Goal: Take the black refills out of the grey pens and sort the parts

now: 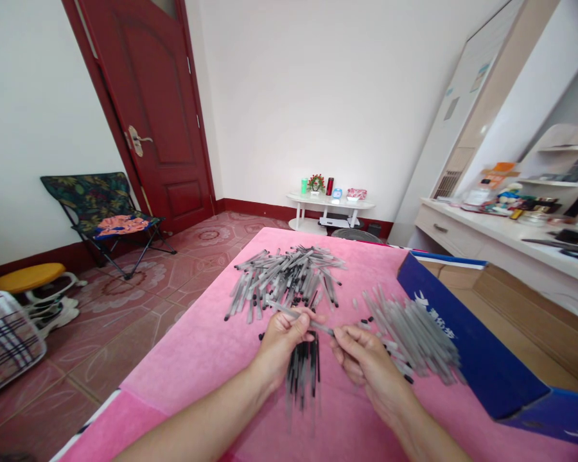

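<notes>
A grey translucent pen (pixel 322 328) is held slantwise above the pink tablecloth by both hands. My left hand (pixel 289 330) pinches it near the middle between thumb and fingers. At its lower right end, my right hand (pixel 359 353) has closed fingertips on it; what exactly lies under them is hidden. Below and between the hands is a bunch of thin black pen refills (pixel 302 369), partly covered by my left hand. Beyond lies a large heap of grey pens (pixel 289 273) with black ends. To the right is a pile of clear grey pen barrels (pixel 421 333).
Small black caps (pixel 408 378) are scattered beside the barrels. A blue cardboard box (pixel 467 346), brown inside, stands open on the pink-covered table (pixel 212 385) at right. Further off are a folding chair (pixel 91 205), a low white table (pixel 332 202) and a cluttered white dresser (pixel 457 221).
</notes>
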